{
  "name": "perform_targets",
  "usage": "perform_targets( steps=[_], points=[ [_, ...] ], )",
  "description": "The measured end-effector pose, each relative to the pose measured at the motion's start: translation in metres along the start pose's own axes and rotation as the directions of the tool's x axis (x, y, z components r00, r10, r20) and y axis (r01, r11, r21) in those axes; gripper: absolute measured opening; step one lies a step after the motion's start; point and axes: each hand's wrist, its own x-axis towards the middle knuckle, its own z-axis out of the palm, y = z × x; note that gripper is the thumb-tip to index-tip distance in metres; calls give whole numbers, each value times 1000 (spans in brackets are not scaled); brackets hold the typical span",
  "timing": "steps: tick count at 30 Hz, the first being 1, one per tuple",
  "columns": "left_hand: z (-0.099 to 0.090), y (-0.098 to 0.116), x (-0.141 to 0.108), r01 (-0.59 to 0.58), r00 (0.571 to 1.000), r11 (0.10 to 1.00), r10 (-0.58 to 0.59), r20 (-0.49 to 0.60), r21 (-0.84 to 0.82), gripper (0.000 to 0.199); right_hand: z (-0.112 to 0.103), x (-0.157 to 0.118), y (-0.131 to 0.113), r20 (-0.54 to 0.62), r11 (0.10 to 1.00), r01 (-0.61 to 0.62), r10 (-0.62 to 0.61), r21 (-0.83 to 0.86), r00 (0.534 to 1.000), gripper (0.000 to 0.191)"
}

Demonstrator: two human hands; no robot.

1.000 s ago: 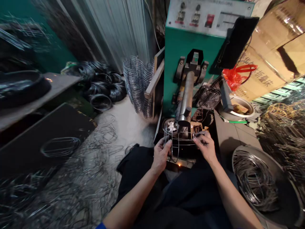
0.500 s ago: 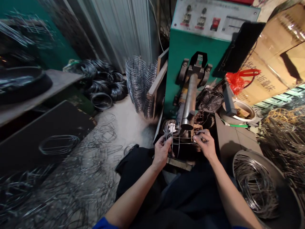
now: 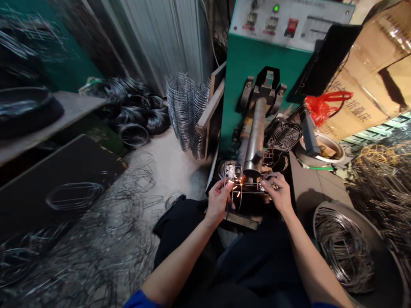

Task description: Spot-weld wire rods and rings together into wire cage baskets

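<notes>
A wire frame (image 3: 240, 201) of thin bent metal rods is held between my two hands, under the front end of a spot welder's thick metal arm (image 3: 256, 141). My left hand (image 3: 218, 201) pinches its left side, fingers closed on the wires. At the right, my right hand (image 3: 278, 192) grips the wire with thumb and fingers closed. Orange sparks (image 3: 238, 185) fly near the left fingertips. On the green welder (image 3: 289, 64) a green lamp (image 3: 276, 7) glows. The exact contact point of wire and electrode is hidden.
A tub of wire pieces (image 3: 345, 248) stands at my right, with more wire heaped beyond. Coiled wire stacks (image 3: 181, 111) rise behind a wooden board (image 3: 210, 107). Loose wire rings (image 3: 75, 195) lie on a dark board at left. A red bag (image 3: 321, 109) hangs by a carton.
Sparks have appeared at the wire frame and the welder's green lamp has lit. Both hands keep their hold in nearly the same place. The view has shifted slightly.
</notes>
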Motion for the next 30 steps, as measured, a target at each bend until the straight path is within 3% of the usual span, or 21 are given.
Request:
perform_targets(
  steps=[6, 9, 10, 12, 14, 17, 18, 20, 21, 23, 25, 27, 29, 30],
  points=[
    [-1, -1, 1, -7, 999, 1000, 6, 31, 25, 61, -2, 0, -8, -19, 999, 23, -23, -22, 1000, 38],
    [-2, 1, -7, -20, 999, 999, 19, 45, 28, 58, -6, -14, -11, -52, 1000, 21, -22, -13, 998, 25],
    [-1, 1, -14, -12, 999, 1000, 11, 43, 18, 56, -7, -23, -10, -75, 1000, 3, -3, 2, 997, 27],
    [0, -1, -35, 46, 999, 999, -45, 19, -25, 52, -12, -47, -4, -126, 997, -68, 72, 38, 989, 53],
    [-2, -6, -69, 166, 986, 981, -167, -5, -99, 50, -21, -76, 5, -151, 983, -178, 184, 53, 971, 62],
    [-28, -15, -130, 430, 903, 892, -424, 67, -138, 52, -43, -114, 14, -58, 922, -381, 385, 68, 921, 53],
    [-43, -16, -148, 514, 856, 855, -505, 112, -75, 53, -51, -123, 14, 8, 896, -437, 438, 71, 899, 53],
    [-79, -9, -170, 575, 784, 796, -602, 150, 187, 52, -62, -133, 10, 188, 858, -510, 492, 64, 850, 52],
    [-95, -2, -171, 532, 791, 775, -599, 127, 342, 48, -64, -133, 6, 292, 849, -526, 491, 51, 821, 52],
    [-115, 13, -153, 310, 923, 788, -383, 30, 532, 44, -59, -127, -2, 484, 847, -532, 459, 16, 745, 49],
    [-111, 21, -120, 124, 978, 776, -200, 55, 619, 49, -43, -117, -10, 600, 855, -518, 430, -30, 675, 44],
    [-92, 18, -88, -115, 964, 675, -102, 246, 729, 49, -23, -109, -18, 622, 878, -473, 413, -78, 665, 38],
    [-70, 6, -66, -380, 910, 453, 29, 413, 806, 35, -9, -108, -25, 574, 921, -376, 363, -102, 734, 34],
    [-62, -1, -60, -447, 887, 372, 70, 456, 813, 30, -5, -111, -27, 525, 942, -318, 327, -109, 786, 34]
  ],
)
